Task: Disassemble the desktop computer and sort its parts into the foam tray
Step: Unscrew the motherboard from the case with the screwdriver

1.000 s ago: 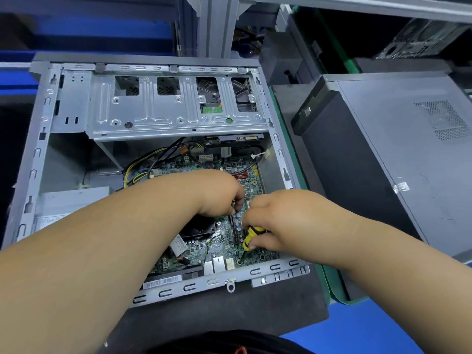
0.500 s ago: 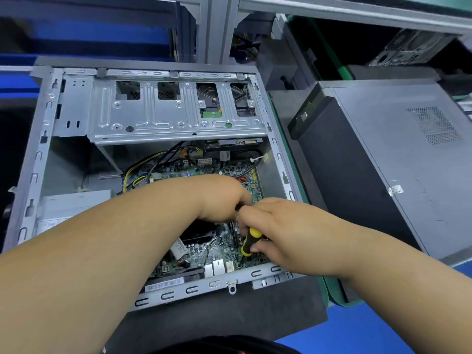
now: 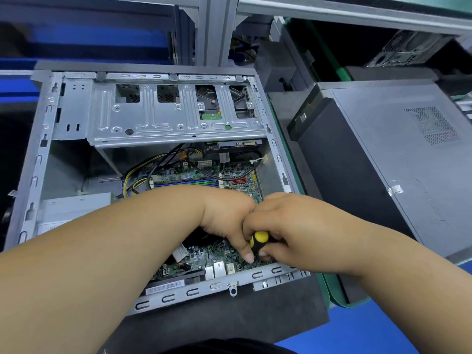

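Observation:
An open grey desktop case (image 3: 30, 175) lies on its side on dark foam, with the green motherboard (image 3: 229, 177) exposed inside. My right hand (image 3: 288, 226) is closed around a yellow-and-black screwdriver (image 3: 258, 241), whose tip points down at the board near the case's front right corner. My left hand (image 3: 227, 213) reaches in beside it, fingers curled down by the screwdriver shaft and pressed against my right hand. What the left fingers touch is hidden. A silver drive cage (image 3: 176, 118) spans the far half of the case.
Yellow and black cables (image 3: 143, 172) run across the board's far left. The power supply (image 3: 74, 208) sits at the case's left. A second, closed grey computer (image 3: 383, 159) lies to the right on a green-edged mat (image 3: 329, 295). Aluminium frame posts (image 3: 214, 29) stand behind.
Both hands have drawn together over the board's right side until they touch. The screwdriver handle has shifted slightly right and sits more upright in my right hand.

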{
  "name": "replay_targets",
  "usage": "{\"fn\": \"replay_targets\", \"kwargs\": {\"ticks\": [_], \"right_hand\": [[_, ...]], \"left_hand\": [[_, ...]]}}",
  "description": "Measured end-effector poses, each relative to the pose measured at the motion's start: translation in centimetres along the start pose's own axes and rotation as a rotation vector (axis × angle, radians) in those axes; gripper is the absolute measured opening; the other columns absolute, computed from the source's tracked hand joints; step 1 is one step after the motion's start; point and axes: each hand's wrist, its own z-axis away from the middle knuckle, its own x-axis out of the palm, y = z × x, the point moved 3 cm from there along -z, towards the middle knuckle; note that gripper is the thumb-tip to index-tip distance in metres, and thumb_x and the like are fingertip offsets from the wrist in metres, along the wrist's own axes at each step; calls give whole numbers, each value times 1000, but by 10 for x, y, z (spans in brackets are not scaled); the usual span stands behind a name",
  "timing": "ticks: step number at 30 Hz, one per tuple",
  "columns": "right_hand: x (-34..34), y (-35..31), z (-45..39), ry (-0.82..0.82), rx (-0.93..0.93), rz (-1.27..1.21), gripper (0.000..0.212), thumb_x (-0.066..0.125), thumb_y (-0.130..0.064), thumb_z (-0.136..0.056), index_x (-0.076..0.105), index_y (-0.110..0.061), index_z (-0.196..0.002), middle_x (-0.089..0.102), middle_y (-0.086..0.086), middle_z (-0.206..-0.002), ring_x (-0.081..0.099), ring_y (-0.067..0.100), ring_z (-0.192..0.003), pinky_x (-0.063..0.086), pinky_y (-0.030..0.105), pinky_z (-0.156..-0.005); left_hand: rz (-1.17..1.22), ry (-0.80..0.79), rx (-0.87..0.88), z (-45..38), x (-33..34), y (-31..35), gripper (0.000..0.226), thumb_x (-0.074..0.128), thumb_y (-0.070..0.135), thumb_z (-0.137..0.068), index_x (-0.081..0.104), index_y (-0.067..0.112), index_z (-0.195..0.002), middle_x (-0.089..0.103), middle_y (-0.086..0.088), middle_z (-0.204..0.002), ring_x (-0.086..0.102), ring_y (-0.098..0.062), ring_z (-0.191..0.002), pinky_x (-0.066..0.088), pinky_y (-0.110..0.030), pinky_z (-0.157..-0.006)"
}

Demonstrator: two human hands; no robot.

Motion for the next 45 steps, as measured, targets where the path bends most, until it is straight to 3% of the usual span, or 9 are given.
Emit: {"fn": "replay_targets", "kwargs": {"ticks": [4,12,15,18,22,27,31,37,45], "right_hand": [[-2,2,1,35,91,-23,21,62,-44,-87,53,-29,-99,41,-19,-75,40,4,-80,33,15,-64],[-8,-4,2,-40,9,-77,17,67,-7,-83,67,-19,-95,52,-13,-96,36,3,-94,32,11,-80],[-8,-5,5,-42,25,-94,29,63,-4,-81,67,-22,-104,54,-10,-105,43,8,-100,41,26,-86],[-7,-6,8,5,75,8,24,61,-18,-81,56,-24,-103,52,-13,-91,47,13,-91,42,33,-85],[-3,-5,9,16,87,104,20,54,-48,-88,48,-29,-93,42,-15,-70,44,8,-72,30,26,-88],[1,-4,5,-2,84,104,11,52,-28,-96,56,-25,-106,53,-11,-90,48,13,-90,31,32,-97],[-1,-5,5,-68,42,85,24,51,-14,-93,60,-28,-111,56,-9,-108,45,16,-102,30,35,-98],[-2,-5,5,25,97,74,19,55,-43,-90,54,-27,-101,51,-13,-86,47,9,-88,29,32,-97],[-4,-3,3,-8,39,108,10,63,-18,-89,59,-25,-96,52,-14,-97,43,9,-95,30,32,-99]], "left_hand": [[81,32,7,-1,2,0,34,87,24,-67,64,48,-60,61,31,-61,53,13,-59,35,1,-58],[-11,42,6,0,-9,-2,25,85,28,-69,73,21,-90,72,3,-86,57,-2,-72,46,-15,-72],[-28,52,7,-1,-6,-2,28,87,29,-67,73,20,-90,71,3,-87,60,-6,-74,48,-16,-71],[-10,57,17,0,-4,-1,22,88,29,-64,71,29,-78,69,13,-74,59,-1,-66,44,-12,-64],[-39,93,36,1,-6,1,30,89,28,-63,61,38,-65,61,24,-59,52,8,-55,35,-5,-55],[-28,99,43,0,-5,1,28,89,30,-64,62,28,-69,59,20,-60,51,3,-58,39,-9,-59],[3,20,20,2,-5,-1,18,86,26,-69,68,26,-74,62,18,-63,52,4,-59,39,-8,-61],[-45,110,21,-1,-3,-1,23,89,33,-63,66,33,-65,58,22,-57,49,5,-54,36,-5,-55],[1,61,51,1,-7,-1,21,86,24,-69,67,32,-66,59,21,-59,51,4,-58,37,-7,-59]]}}
